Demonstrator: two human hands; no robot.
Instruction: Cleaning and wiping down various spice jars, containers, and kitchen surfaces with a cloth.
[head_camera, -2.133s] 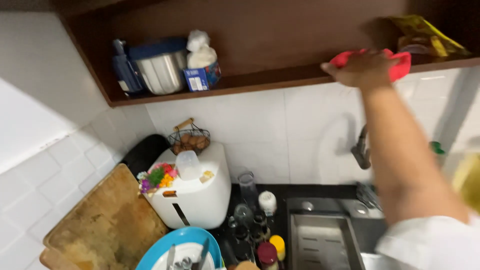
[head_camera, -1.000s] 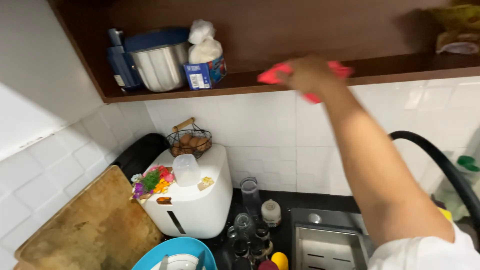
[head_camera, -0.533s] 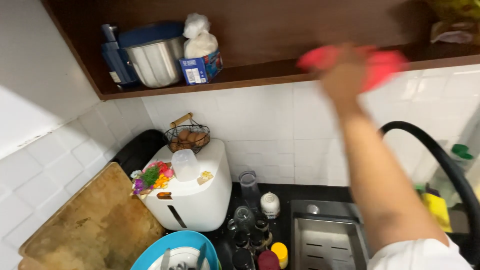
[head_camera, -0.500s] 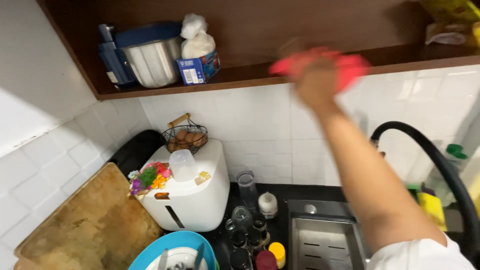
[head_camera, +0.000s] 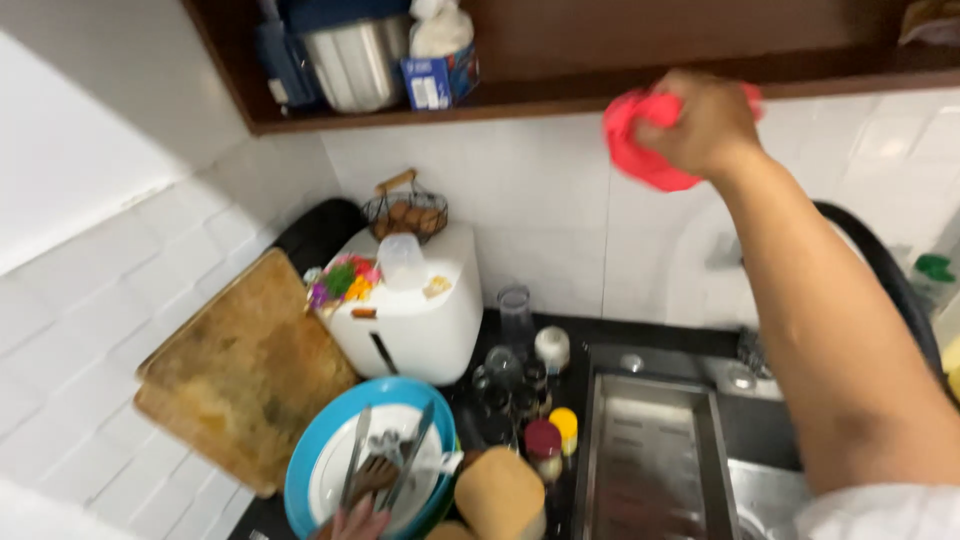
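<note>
My right hand (head_camera: 705, 120) is raised in front of the white tiled wall, just below the edge of the dark wooden shelf (head_camera: 600, 85). It is closed around a bunched red cloth (head_camera: 640, 140), which hangs out to the left of the fist and touches the tiles. My forearm runs down to the lower right corner. My left hand is out of the picture.
On the shelf stand a steel pot (head_camera: 355, 60) and a small blue box (head_camera: 438, 80). Below are a white appliance (head_camera: 410, 320) with a wire basket (head_camera: 405, 210), a wooden board (head_camera: 240, 370), a blue plate with cutlery (head_camera: 375, 465), jars (head_camera: 545, 440) and a steel sink (head_camera: 650, 460).
My right hand with the red cloth swept left along the shelf edge, then back and forth, and now sits lower, on the tiles under the shelf. The view has tilted down.
</note>
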